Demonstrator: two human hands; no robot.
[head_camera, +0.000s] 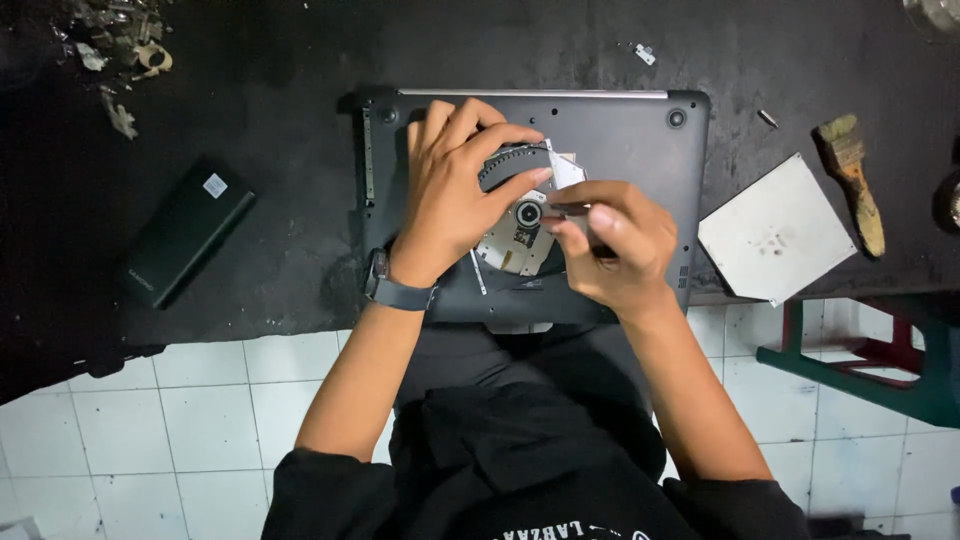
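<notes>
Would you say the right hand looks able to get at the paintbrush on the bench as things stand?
Probably yes: the paintbrush lies in the open on that side, with only the flat metal plate between. But the right hand already grips a small dark tool.

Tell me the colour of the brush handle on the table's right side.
Brown wooden handle on the brush, head view.

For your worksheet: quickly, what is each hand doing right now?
Left hand: fingers curled, pressing on the round silver optical drive atop the dark grey laptop base.
Right hand: closed, pinching a small dark tool; its kind cannot be told.
</notes>
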